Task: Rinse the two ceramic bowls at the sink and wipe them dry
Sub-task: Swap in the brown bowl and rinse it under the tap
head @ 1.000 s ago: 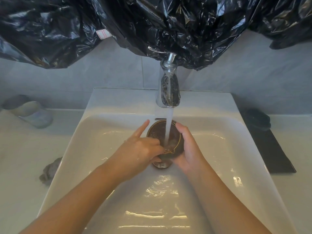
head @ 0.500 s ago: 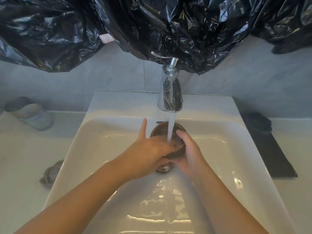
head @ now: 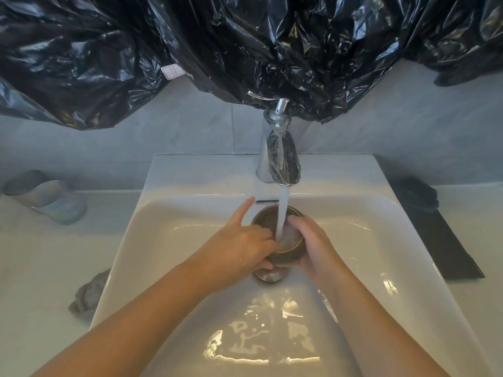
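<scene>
Now, against a second ago, the left hand [head: 242, 248] is found pushed further over the rim of the dark bowl [head: 290, 253]: index finger pointed away, other fingers curled inside, thumb tucked beneath. Rubbing is judged under way, and this bowl's rinse unfinished. The bowl is held over the drain [head: 269, 276], under the tap stream [head: 283, 202], its right wall clasped by the right hand [head: 313, 246].

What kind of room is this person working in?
Most likely a bathroom: a white basin with a running chrome tap, grey wall tiles behind, and a tumbler beside it.
</scene>
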A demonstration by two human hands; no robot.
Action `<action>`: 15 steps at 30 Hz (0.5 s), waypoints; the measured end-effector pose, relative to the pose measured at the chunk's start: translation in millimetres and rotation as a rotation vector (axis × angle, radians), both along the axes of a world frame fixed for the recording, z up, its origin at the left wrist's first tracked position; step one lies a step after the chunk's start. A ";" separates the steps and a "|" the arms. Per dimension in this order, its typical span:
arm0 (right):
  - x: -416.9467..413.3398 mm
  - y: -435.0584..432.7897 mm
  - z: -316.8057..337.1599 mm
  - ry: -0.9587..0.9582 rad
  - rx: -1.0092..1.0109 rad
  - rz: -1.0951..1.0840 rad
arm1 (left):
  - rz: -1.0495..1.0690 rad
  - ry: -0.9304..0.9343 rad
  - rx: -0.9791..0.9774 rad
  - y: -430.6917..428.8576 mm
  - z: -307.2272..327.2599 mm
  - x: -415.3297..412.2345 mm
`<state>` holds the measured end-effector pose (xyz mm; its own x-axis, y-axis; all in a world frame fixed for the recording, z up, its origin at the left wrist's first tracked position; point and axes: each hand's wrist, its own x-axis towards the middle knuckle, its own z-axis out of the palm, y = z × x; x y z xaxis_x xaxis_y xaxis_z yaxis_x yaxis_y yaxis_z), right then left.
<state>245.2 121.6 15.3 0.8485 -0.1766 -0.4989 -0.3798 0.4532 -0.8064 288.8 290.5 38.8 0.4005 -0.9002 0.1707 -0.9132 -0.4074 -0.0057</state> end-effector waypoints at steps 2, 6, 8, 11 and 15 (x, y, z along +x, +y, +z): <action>-1.2 7.1 -0.3 -0.040 0.064 -0.038 | 0.028 0.112 -0.132 -15.7 -0.2 -7.9; -0.3 3.5 2.9 -0.050 0.005 -0.124 | 0.000 0.110 -0.109 -17.4 -9.4 -9.0; 0.4 -3.7 2.0 -0.018 -0.071 -0.112 | -0.037 -0.009 -0.023 -3.6 -10.7 -0.7; -1.5 0.6 3.3 -0.062 -0.078 -0.080 | -0.040 0.110 -0.083 -7.6 -1.4 -4.3; -1.3 7.0 6.0 -0.138 0.070 -0.146 | 0.133 0.301 -0.178 -23.9 4.0 -12.7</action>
<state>243.8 128.6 21.3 0.8776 -0.2716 -0.3951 -0.1943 0.5519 -0.8109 276.1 266.6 42.7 0.5683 -0.8036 0.1768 -0.8022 -0.4932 0.3366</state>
